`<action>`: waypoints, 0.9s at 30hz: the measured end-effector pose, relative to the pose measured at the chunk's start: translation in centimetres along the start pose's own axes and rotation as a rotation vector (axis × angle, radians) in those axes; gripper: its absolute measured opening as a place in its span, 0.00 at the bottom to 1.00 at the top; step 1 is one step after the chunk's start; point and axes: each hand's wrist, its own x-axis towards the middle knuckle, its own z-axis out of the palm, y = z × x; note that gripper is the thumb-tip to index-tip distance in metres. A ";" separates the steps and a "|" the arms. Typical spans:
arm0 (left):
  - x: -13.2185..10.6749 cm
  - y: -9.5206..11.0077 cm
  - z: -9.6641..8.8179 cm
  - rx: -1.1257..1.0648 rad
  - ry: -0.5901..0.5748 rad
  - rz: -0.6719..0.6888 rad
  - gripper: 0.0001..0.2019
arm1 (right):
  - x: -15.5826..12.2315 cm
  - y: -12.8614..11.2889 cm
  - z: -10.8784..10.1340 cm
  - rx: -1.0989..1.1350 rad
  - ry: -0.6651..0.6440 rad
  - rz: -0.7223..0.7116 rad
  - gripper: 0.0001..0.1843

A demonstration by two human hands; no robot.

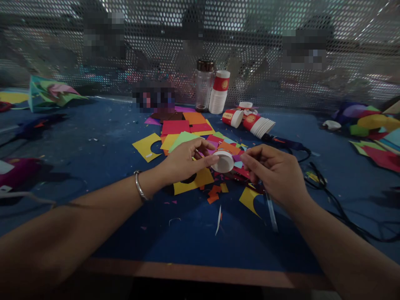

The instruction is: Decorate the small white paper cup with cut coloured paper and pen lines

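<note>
My left hand (190,160), with a silver bangle at its wrist, grips a short white paper cup bottom (223,162) between thumb and fingers. Its round, hollow side is turned toward me. My right hand (273,168) is closed in a pinch on a small purple paper piece (237,158) at the cup bottom's right edge. I cannot tell whether that piece is fixed to the cup. Beneath both hands lie coloured paper scraps, among them a yellow sheet (196,182) with a rounded cut-out and orange bits (214,193). A translucent stick (271,212) lies below my right hand.
Behind the papers stand a glass bottle (203,87) and a stack of paper cups (219,93); more cups (258,125) lie toppled. A dark glue gun (287,143) and its black cable (340,208) are at right. Coloured paper (383,154) lies far right. A perforated metal screen (250,46) closes the back.
</note>
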 end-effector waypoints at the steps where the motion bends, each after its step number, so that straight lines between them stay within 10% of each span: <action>1: 0.0 0.1 -0.1 0.009 0.000 -0.023 0.19 | -0.2 -0.1 0.0 -0.039 0.008 -0.041 0.15; 7: -0.4 0.7 -0.8 0.140 -0.046 -0.057 0.31 | -1.3 -0.2 0.3 -0.232 0.074 -0.184 0.10; 16: -0.8 2.1 -0.2 -0.314 -0.090 -0.380 0.45 | -1.6 0.1 0.5 -0.422 0.146 -0.562 0.05; 21: 0.0 1.0 -3.4 0.347 0.009 -0.146 0.34 | -1.6 -0.1 0.3 -0.345 0.238 -0.533 0.04; 27: 0.3 0.7 -5.7 0.658 -0.229 -0.297 0.28 | -1.2 0.2 -0.1 -0.249 0.258 -0.385 0.04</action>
